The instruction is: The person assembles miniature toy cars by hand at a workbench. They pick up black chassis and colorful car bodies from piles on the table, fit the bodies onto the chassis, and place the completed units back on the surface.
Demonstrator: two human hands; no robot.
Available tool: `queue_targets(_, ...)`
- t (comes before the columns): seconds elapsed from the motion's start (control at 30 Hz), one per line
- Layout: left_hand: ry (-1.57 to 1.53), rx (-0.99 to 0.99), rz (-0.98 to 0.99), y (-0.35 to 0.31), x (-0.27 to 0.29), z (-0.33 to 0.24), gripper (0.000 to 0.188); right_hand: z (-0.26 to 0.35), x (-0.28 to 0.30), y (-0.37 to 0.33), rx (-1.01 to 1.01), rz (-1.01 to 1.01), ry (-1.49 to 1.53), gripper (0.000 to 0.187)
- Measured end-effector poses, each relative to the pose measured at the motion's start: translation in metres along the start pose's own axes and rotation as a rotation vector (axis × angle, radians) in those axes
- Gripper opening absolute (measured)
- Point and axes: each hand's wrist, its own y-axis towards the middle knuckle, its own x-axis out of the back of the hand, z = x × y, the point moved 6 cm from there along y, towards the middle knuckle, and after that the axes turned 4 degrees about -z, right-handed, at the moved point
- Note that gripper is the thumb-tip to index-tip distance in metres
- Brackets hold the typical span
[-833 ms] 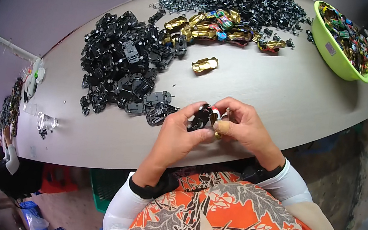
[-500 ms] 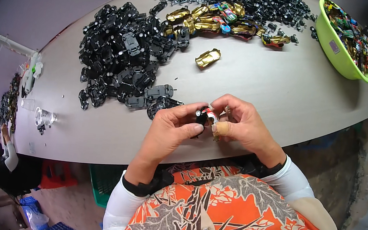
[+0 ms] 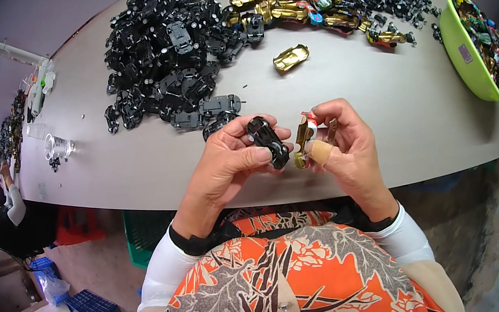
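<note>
Left fingers (image 3: 248, 156): one black chassis (image 3: 270, 141); right fingers (image 3: 336, 108): one car shell (image 3: 302, 135).

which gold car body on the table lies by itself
The shiny gold toy car body lying alone on the grey tabletop; the others lie bunched in the row of gold and multicoloured car bodies beyond it.

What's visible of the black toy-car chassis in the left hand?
The black chassis is elongated, plastic-looking, with dark wheels at its lower-right end; finer details are too small to tell. The left hand pinches it between thumb and fingers above the table, slanting from upper left to lower right, apart from the shell in the right hand.
</note>
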Motion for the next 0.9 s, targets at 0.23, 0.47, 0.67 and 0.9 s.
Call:
queue_targets(0.23, -0.037, -0.043, 0.037, 0.001, -0.003, 0.003, 0.043, -0.003, -0.01, -0.004, 0.153, -0.053, -0.267, 0.026)
queue_targets(0.47, -0.045, 0.002, 0.031, -0.001, -0.007, 0.003, 0.038, 0.005, -0.013, -0.007, 0.265, -0.053, -0.477, 0.023)
queue_targets(0.67, 0.138, -0.08, 0.03, -0.007, -0.01, 0.002, 0.042, 0.006, -0.02, -0.01, 0.353, 0.037, -0.571, 0.035)
queue_targets(0.9, 0.248, -0.241, 0.038, -0.013, -0.009, -0.005, 0.045, 0.008, -0.027, -0.01, 0.398, 0.123, -0.565, 0.036)
